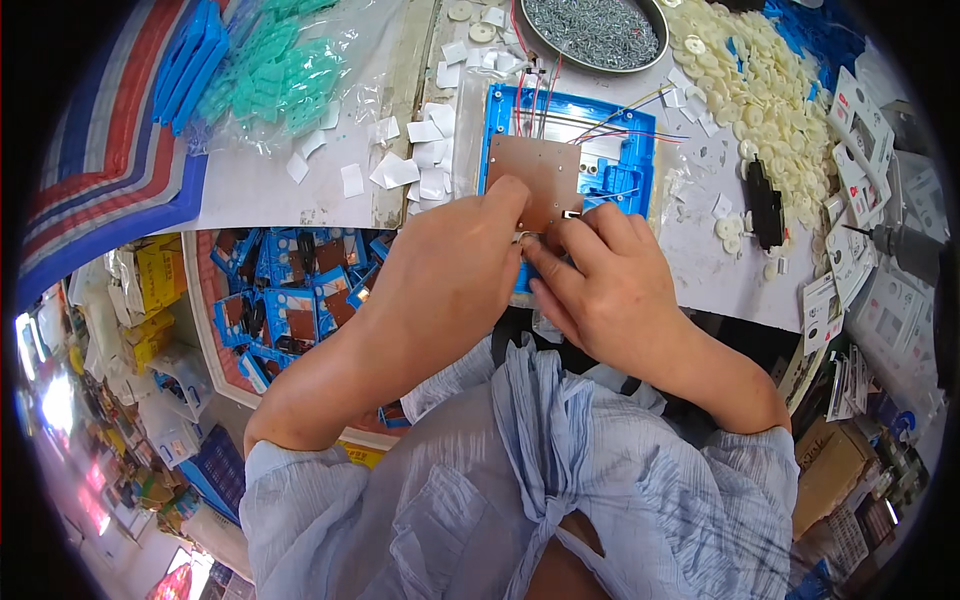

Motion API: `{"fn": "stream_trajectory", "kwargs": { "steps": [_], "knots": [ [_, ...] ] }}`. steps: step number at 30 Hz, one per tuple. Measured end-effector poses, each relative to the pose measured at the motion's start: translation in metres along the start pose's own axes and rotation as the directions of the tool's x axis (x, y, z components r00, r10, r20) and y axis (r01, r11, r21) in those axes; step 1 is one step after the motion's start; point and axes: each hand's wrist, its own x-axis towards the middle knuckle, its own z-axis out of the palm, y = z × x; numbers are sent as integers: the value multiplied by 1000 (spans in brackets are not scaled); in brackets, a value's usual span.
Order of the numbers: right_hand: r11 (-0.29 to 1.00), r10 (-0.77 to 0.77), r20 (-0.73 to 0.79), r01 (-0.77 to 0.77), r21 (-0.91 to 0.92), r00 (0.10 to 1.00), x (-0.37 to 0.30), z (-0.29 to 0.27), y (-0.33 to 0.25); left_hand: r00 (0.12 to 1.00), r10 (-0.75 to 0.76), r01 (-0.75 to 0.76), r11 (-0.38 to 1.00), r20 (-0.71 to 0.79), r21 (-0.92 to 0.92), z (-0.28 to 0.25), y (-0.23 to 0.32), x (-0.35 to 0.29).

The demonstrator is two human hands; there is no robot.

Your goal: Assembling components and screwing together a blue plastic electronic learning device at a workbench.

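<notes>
A brown circuit board [541,168] lies over a blue plastic housing [645,150] at the table's front edge. Thin red, black and yellow wires [533,100] run out from the board's far side. My left hand [465,245] is closed at the board's near left edge, its fingers gripping there. Close beside it, my right hand [605,275] has thumb and forefinger pinched at the board's near edge; whatever sits between those fingertips is too small and covered to make out. A small metal part [571,213] shows at the board's lower right corner.
A round tray of screws [598,35] stands at the back, beside a heap of cream plastic discs [770,95]. White paper squares [400,170] and green plastic parts [275,85] lie leftward. Below, a bin [212,300] holds several blue housings. A power screwdriver [905,245] is at right, near a black part [765,205].
</notes>
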Motion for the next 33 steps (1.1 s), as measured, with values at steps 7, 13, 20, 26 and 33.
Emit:
{"fn": "stream_trajectory", "kwargs": {
  "steps": [7, 13, 20, 26, 33],
  "knots": [
    [1000, -2, 84, 4, -20, 996, -1, -3, -7, 995, -14, 8, 998, -95, -59, 7, -2, -18],
    [999, -9, 108, 14, -52, 994, -8, -5, -5, 922, -365, 267, 841, -130, -471, -35, -22, -32],
    [996, -15, 173, 31, -87, 985, -3, -8, -9, 989, -78, 61, 989, -129, -132, 3, -39, -63],
    [990, -37, 255, 70, -120, 966, 2, -14, -11, 978, -146, 64, 892, -151, -448, 0, -43, -55],
    [993, -41, 285, 71, -96, 958, 1, -11, -11, 941, -216, 94, 907, -261, -411, -18, -31, -30]
  ]
}}
